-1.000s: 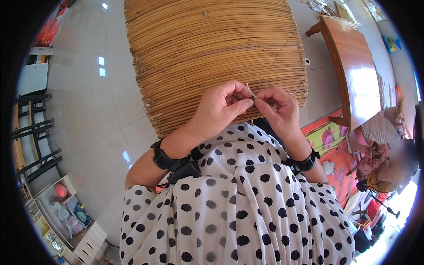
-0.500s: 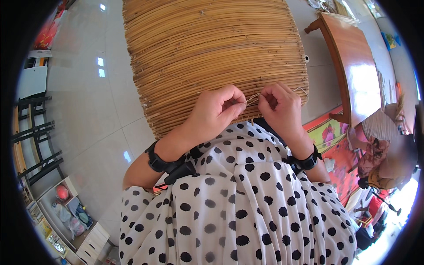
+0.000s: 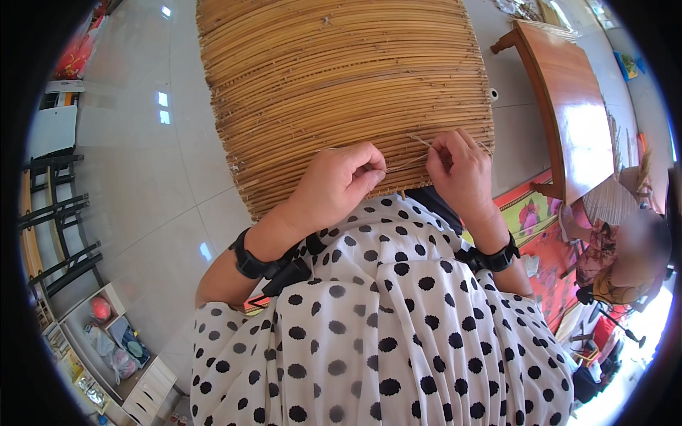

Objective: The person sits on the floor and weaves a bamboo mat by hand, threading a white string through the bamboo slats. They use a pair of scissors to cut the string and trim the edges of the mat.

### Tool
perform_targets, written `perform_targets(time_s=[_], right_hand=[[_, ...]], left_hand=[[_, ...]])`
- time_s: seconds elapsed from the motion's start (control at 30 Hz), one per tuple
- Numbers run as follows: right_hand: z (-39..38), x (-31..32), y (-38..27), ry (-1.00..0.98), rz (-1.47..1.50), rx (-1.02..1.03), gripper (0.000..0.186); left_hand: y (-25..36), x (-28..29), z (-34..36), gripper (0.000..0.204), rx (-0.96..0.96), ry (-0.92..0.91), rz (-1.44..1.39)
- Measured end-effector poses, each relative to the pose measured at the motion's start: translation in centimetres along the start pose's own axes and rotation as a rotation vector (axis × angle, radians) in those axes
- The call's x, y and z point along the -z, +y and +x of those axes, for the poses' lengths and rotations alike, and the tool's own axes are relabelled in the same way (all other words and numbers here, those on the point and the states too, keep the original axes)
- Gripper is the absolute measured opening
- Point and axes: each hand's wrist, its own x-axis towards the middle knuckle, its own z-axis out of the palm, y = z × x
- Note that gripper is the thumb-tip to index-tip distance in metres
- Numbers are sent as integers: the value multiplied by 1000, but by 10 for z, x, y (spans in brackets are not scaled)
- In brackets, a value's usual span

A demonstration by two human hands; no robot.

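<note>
Glossy pale floor tiles [image 3: 163, 177] flank a brown slatted mat [image 3: 341, 78], its near end by the polka-dot garment [image 3: 387, 319]; over that end, thin pale thread [image 3: 406, 167] runs between the left hand [image 3: 334, 179] and the right hand [image 3: 463, 170], each pinching it, thumb to fingers; the thread looks light, limp, easily tangled, best gripped near its tip; the mat seems stiff crosswise, best steadied by its side edges.

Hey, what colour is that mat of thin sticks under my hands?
The mat is golden brown, with darker brown streaks; the head view shows it.
</note>
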Motion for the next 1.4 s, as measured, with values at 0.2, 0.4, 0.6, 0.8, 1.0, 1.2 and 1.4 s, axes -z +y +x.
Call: perform_targets(time_s=[0.2, 0.4, 0.6, 0.8, 1.0, 1.2, 1.4], right_hand=[[2, 8, -6, -63, 181, 94, 9], [6, 8, -20, -59, 220, 344, 15], [8, 1, -27, -94, 228, 435, 17], [7, -9, -19, -78, 166, 412, 16], [6, -11, -18, -67, 179, 362, 15], [5, -10, -21, -78, 211, 357, 15], [1, -9, -22, -92, 330, 165, 19]], left_hand=[[-5, -3, 5, 3, 86, 16, -43], [-7, -12, 8, 6, 125, 101, 3], [-5, -11, 7, 9, 11, 100, 25], [0, -8, 6, 16, 22, 65, 23], [7, -7, 5, 18, 103, 5, -98], [-4, -10, 6, 15, 198, 36, -276], [-8, -11, 7, 12, 221, 60, -387]])
